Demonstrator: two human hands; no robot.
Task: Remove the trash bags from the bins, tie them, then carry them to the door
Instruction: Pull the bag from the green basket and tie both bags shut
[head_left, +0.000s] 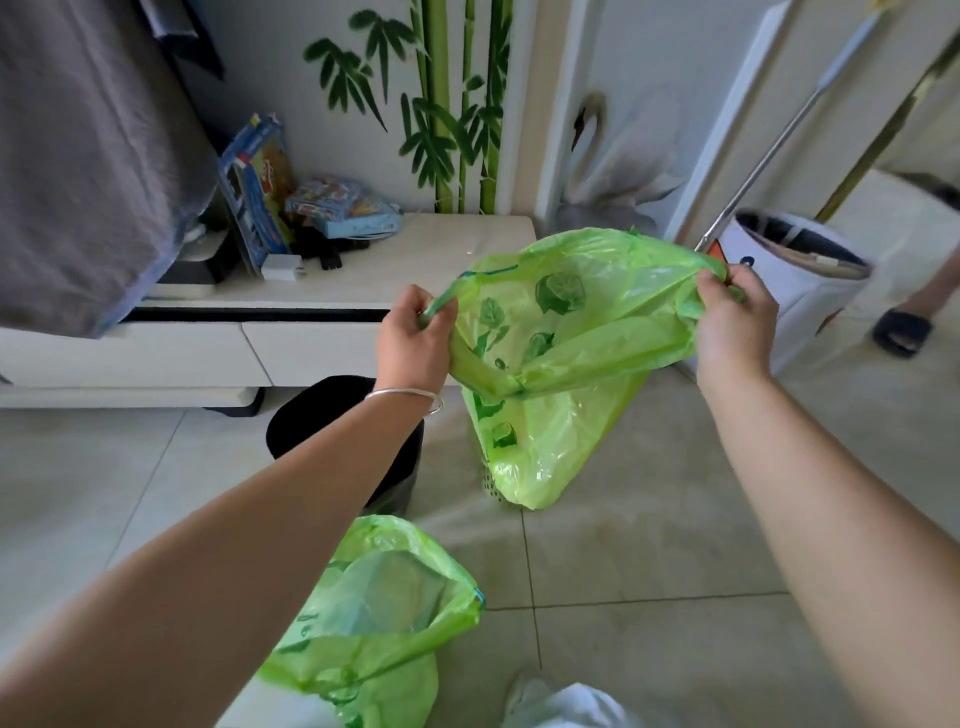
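Observation:
A bright green trash bag (566, 332) with leaf prints hangs in front of me above the tiled floor. My left hand (413, 338) pinches its left rim and my right hand (732, 319) grips its right rim, stretching the mouth wide. The bag's bottom drapes over a small perforated bin (491, 483), mostly hidden. A black bin (311, 410) stands on the floor just behind my left forearm. Another green bag (379, 613) lies open in a white bin at the bottom of the view, under my left arm.
A low white TV cabinet (270, 338) holds boxes and a charger at left. A white bin (800, 280) with a mop handle stands at right, by another person's sandalled foot (901, 330). White plastic (566, 706) lies by my feet.

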